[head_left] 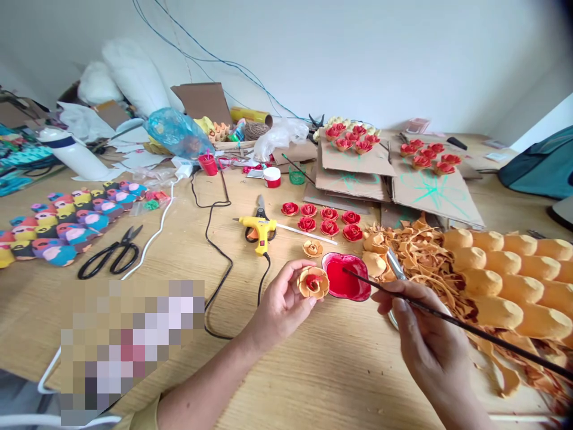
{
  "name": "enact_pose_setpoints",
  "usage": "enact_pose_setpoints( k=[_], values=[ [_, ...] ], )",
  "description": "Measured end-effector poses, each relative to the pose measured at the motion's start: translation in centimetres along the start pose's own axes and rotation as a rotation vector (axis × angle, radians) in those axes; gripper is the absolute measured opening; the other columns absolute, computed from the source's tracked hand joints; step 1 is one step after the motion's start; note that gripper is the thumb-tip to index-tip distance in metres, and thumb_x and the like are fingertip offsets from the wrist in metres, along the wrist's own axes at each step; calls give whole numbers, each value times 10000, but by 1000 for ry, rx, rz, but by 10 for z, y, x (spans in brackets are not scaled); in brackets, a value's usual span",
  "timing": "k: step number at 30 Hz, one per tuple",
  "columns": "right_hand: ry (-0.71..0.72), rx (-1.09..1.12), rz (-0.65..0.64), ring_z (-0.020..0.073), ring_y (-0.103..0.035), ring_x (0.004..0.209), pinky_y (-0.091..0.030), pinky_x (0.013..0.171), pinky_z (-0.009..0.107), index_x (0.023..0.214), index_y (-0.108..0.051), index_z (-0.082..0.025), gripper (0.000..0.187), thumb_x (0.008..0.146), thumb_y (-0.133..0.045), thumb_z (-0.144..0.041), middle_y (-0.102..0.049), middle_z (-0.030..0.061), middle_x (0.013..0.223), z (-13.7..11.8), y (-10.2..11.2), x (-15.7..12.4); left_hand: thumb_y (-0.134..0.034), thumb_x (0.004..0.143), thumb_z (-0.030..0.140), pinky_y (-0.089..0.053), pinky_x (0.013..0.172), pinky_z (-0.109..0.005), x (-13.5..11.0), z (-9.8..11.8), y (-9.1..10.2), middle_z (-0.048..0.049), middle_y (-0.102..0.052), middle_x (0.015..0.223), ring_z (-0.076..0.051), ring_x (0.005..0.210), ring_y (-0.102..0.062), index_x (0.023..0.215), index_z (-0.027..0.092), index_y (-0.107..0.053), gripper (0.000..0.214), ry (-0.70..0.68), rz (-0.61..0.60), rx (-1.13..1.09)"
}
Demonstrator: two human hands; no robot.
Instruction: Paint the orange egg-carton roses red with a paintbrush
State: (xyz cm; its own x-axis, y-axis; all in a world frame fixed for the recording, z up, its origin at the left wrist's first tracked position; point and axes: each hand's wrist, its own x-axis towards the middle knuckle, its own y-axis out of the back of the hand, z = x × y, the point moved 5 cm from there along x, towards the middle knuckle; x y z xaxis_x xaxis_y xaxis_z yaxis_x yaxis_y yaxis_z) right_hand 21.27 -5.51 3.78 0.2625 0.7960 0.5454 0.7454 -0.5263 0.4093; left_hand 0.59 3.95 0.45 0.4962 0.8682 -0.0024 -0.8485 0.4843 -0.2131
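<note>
My left hand point(284, 304) pinches an orange egg-carton flower point(313, 283) whose centre is painted red. In my right hand point(425, 334) is a long dark paintbrush point(452, 321), its tip dipped in a dish of red paint point(347, 276). The dish stands right beside the flower. Just behind it lies another orange flower point(312, 248) with no red on it. Farther back, several red-painted flowers point(329, 227) lie in two rows on the table.
A yellow glue gun point(261, 232) lies over scissors, its black cord point(264, 278) trailing forward. Orange scraps point(421, 257) and egg trays point(510, 275) fill the right. Cardboard sheets point(358, 179) with red flowers stand behind. Black scissors point(114, 254) and a painted tray point(71, 224) lie left.
</note>
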Motion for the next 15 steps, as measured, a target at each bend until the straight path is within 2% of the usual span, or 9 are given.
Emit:
enact_pose_setpoints(
  k=[4, 7, 15],
  values=[
    [90, -182, -36, 115, -695, 666, -552, 592, 206, 1083, -675, -220, 116, 1046, -565, -222, -734, 8, 827, 1, -1, -1, -823, 805, 215, -582, 765, -253, 1, -3, 0, -48, -682, 1134, -121, 809, -675, 1204, 211, -561, 477, 9, 32, -26],
    [191, -282, -31, 115, -706, 643, -534, 585, 214, 1041, -665, -219, 98, 1040, -567, -216, -732, -5, 795, -5, -1, 2, -812, 804, 188, -566, 726, -231, 1, -3, 1, -42, -676, 1126, -97, 763, -654, 1247, 210, -580, 501, 13, 49, -27],
    [300, -411, -77, 139, -668, 667, -504, 639, 265, 996, -612, -223, 104, 1055, -530, -201, -701, -7, 797, -8, -6, 5, -796, 831, 172, -551, 678, -205, 1, -7, 3, -46, -675, 1121, -99, 774, -683, 1290, 206, -599, 501, 48, 38, -58]
  ],
)
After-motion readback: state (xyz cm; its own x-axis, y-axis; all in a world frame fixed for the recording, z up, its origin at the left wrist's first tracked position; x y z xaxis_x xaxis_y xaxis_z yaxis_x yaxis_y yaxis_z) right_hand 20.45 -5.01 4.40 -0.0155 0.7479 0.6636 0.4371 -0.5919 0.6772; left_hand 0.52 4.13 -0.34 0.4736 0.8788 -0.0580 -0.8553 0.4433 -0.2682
